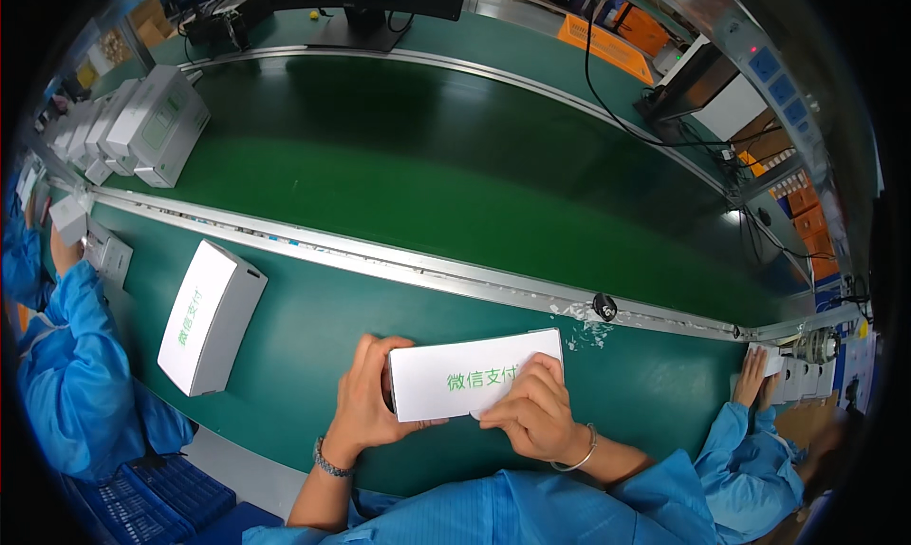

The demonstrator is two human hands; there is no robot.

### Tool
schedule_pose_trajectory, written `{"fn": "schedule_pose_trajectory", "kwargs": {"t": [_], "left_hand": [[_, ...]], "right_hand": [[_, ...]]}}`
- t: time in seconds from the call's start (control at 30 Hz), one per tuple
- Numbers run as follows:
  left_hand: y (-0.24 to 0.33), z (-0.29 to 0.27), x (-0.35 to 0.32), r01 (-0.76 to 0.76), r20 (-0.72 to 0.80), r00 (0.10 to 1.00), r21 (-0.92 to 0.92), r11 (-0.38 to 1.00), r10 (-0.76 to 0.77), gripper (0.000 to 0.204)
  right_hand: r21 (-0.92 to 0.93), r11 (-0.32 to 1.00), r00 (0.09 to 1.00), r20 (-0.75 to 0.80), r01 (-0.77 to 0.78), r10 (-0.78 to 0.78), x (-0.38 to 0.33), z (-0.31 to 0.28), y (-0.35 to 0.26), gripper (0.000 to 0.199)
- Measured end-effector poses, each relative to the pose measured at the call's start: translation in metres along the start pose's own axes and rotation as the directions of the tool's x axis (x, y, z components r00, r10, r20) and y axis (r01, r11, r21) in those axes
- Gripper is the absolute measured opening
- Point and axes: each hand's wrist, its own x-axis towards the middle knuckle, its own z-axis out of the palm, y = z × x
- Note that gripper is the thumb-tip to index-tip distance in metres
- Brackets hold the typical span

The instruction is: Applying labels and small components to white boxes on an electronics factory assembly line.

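A white carton with green lettering (427, 374) is held just above the near edge of the green workbench. My left hand (365, 398) grips its left end, thumb below and fingers behind. My right hand (536, 412) lies across the right part of the front, its fingers curled and pinched at the lower edge, where a small white rounded bit shows. Whether that bit is a sticker or a flap I cannot tell. Another white carton (211, 317) stands tilted in view on the bench to the left.
A green conveyor belt (427, 175) with a metal rail (380, 268) runs beyond the bench. Several white cartons (157, 122) stand on it at far left. White scraps (586, 328) lie by a black round object (604, 306). Co-workers in blue (81, 355) sit left and right (750, 460).
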Motion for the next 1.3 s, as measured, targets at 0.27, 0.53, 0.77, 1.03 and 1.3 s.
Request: {"fn": "schedule_pose_trajectory", "kwargs": {"t": [0.27, 0.53, 0.77, 1.03, 1.3], "left_hand": [[0.0, -0.008, 0.014, -0.024, 0.028, 0.999, 0.007, 1.0, 0.023, 0.088], [-0.001, -0.006, 0.017, -0.065, 0.01, 0.998, 0.001, 0.998, 0.065, 0.086], [-0.03, -0.015, -0.029, 0.128, -0.356, 0.921, -0.105, 0.986, -0.157, 0.096], [-0.082, -0.08, -0.079, 0.424, -0.828, 0.533, 0.082, 0.902, -0.175, 0.089], [-0.073, -0.065, -0.093, 0.317, -0.886, 0.436, 0.315, 0.895, 0.157, 0.079]], "right_hand": [[-0.074, 0.962, 0.956, 0.156, 0.262, -0.248, -0.009, -0.009, 0.014, 0.005], [0.113, 0.975, 0.951, 0.225, 0.193, -0.214, -0.015, -0.021, 0.017, 0.013], [0.111, 0.938, 0.928, -0.148, -0.327, 0.341, -0.033, -0.081, 0.021, 0.004], [0.142, 0.763, 0.649, -0.442, -0.631, 0.619, -0.074, -0.101, 0.114, 0.008], [-0.262, 0.688, 0.722, -0.419, -0.677, 0.551, -0.078, -0.082, 0.15, 0.016]]}}
